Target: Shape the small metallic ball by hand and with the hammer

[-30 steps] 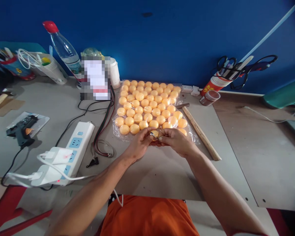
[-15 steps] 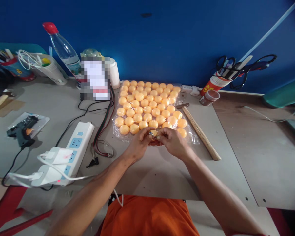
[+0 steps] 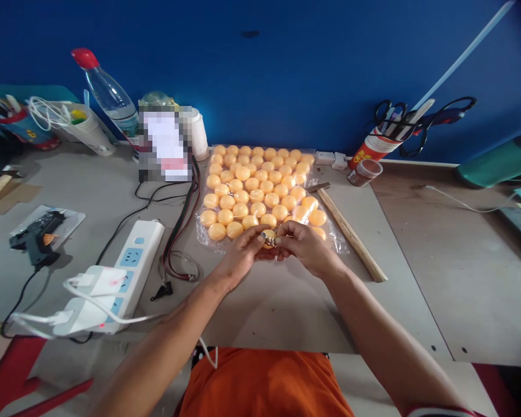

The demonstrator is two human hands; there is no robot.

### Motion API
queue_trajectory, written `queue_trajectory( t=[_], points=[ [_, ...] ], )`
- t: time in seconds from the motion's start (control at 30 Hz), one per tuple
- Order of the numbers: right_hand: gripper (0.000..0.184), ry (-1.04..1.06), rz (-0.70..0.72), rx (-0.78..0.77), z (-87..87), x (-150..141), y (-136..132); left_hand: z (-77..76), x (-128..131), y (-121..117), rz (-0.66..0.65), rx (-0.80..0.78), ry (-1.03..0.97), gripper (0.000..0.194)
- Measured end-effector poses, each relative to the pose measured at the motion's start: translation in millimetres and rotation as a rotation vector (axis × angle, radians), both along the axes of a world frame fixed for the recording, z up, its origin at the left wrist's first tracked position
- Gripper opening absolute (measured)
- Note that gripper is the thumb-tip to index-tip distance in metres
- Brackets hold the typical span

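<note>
Between my two hands is an orange ball [image 3: 268,234] with small shiny, bead-like metallic pieces on its near side. My left hand [image 3: 244,252] is closed around its left side, thumb by the shiny pieces. From the right, my right hand [image 3: 303,245] pinches at the ball, thumb and index finger close together at the shiny part. What lies under the fingertips is too small to make out. Just beyond my hands, many similar orange balls [image 3: 252,183] lie in rows in a clear plastic bag [image 3: 206,236] on the table [image 3: 282,307].
To the right lies a wooden-handled hammer [image 3: 351,234]. A power strip [image 3: 132,260] with plugged chargers, cables and a black glue gun [image 3: 39,237] are on the left. Along the blue wall stand a bottle [image 3: 110,95], a blurred phone [image 3: 165,145], a cup with scissors [image 3: 375,147] and a small jar [image 3: 364,172].
The ball has turned slightly in my fingers, and more of its shiny pieces show. A dark reddish patch beneath it is no longer visible. The view has shifted a little.
</note>
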State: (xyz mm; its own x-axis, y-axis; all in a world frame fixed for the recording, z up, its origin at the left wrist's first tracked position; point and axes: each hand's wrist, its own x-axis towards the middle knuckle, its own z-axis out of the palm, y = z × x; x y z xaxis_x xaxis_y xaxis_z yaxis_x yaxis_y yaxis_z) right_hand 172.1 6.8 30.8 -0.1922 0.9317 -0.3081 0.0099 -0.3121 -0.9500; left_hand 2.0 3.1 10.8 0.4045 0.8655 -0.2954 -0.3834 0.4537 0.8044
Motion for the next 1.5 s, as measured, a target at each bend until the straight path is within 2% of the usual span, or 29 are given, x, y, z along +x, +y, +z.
queue_trajectory(
  t=[0.3, 0.57, 0.77, 0.9, 1.03, 1.13, 1.23, 1.43, 1.5],
  points=[
    [0.029, 0.088, -0.02, -0.012, 2.8, -1.2, -0.4, 3.9, -1.1, 2.1, 0.03, -0.095, -0.135, 0.049],
    [0.022, 0.032, 0.018, 0.039, -1.4, 0.8, -1.0, 8.8, -1.3, 1.4, -0.014, -0.076, -0.045, 0.054],
    [0.018, 0.06, 0.043, 0.082, -0.2, 2.3, -2.3, 6.8, -0.9, -1.2, -0.013, 0.01, -0.024, 0.056],
    [0.023, 0.073, 0.031, 0.078, 0.8, 4.6, -1.8, 6.7, 0.8, -2.0, -0.005, 0.062, -0.001, 0.064],
    [0.034, 0.067, 0.084, 0.069, 1.0, 8.0, -0.8, 6.3, 2.5, -1.6, 0.036, 0.104, 0.0, 0.076],
    [0.046, -0.014, 0.172, 0.107, -2.0, 11.5, 0.6, 3.2, 2.8, -1.0, 0.042, 0.137, -0.007, 0.074],
    [0.053, -0.155, 0.242, 0.208, -5.0, 13.6, 2.1, -2.4, 2.9, -0.3, 0.043, 0.175, 0.001, 0.071],
    [0.04, -0.41, 0.242, 0.411, -3.5, 11.3, 2.1, -10.7, 2.1, 0.5, -0.001, 0.232, 0.038, 0.068],
    [0.037, -0.462, 0.2, 0.449, -4.2, 9.8, 0.8, -11.6, 1.7, 0.8, 0.008, 0.248, 0.052, 0.066]
  ],
)
